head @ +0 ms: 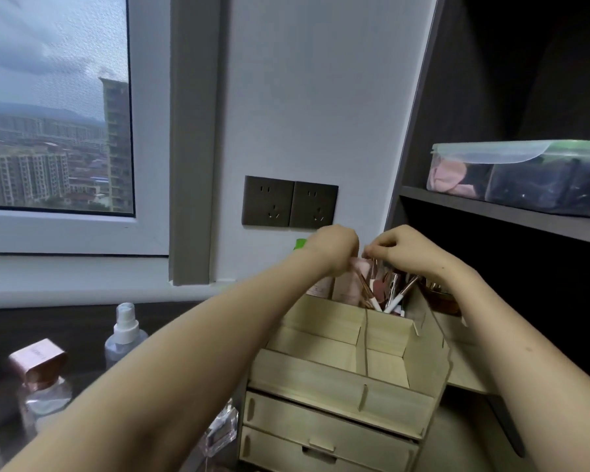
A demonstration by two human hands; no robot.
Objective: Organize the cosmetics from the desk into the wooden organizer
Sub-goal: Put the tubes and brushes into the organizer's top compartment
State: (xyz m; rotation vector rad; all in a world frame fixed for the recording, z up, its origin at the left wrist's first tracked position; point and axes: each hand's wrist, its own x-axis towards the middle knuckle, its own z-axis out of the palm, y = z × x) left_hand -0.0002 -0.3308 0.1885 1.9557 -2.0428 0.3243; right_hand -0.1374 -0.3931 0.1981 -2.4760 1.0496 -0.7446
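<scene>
Both forearms bare, reaching forward over the organizer point(338, 386).

Organizer: pale unfinished plywood, slotted joints, standing on the dark desk point(65, 321) against the wall. Drawers point(327, 437): 2, stacked at the front, each with a cut-out pull. Above them are stepped open trays split by thin dividers; the front ones hold nothing I can see.

Rear compartment is crowded: brushes point(394, 294) with white handles and rose-gold metal ferrules, standing tilted. I count 3 white handles; the rest are too tangled to count. Just left of them stand 2 matte pink tubes point(346, 284), upright.

Left hand point(331, 248): knuckles up, fingers curled down over the tube tops. Whether it grips one, I cannot tell.
Right hand point(413, 248): fingers curled, thumb and fingertip pinching the top of one of the brushes.

On the desk, left of the organizer: 1 clear spray bottle point(125, 332) with a white pump, 1 clear bottle with a square rose-gold cap point(38, 366), and 1 faceted glass bottle point(218, 434) under my left forearm.

Wall: 2 dark square sockets point(290, 206). Shelf to the right: 1 clear lidded plastic box point(518, 175).
</scene>
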